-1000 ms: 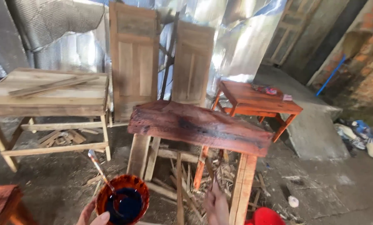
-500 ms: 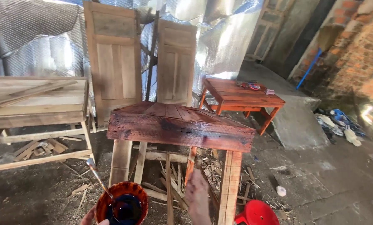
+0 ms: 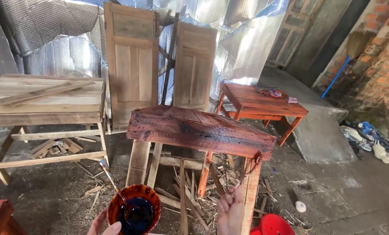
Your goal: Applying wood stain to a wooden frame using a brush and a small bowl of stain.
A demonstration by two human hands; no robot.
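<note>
Foil-lined workshop: left hand (image 3: 105,224) grips a bowl (image 3: 134,209) of dark stain; right hand (image 3: 230,212) pinches a brush (image 3: 251,165) against the half-stained desk (image 3: 201,127).

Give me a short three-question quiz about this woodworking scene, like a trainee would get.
1. True or false: the left hand holds a bowl of dark liquid.
2. The right hand puts its brush to which part of the stained table? A) the top B) a front leg C) the far edge
3. What colour is the round container at the bottom edge?

Key: 1 true; 2 B; 3 red.
</note>
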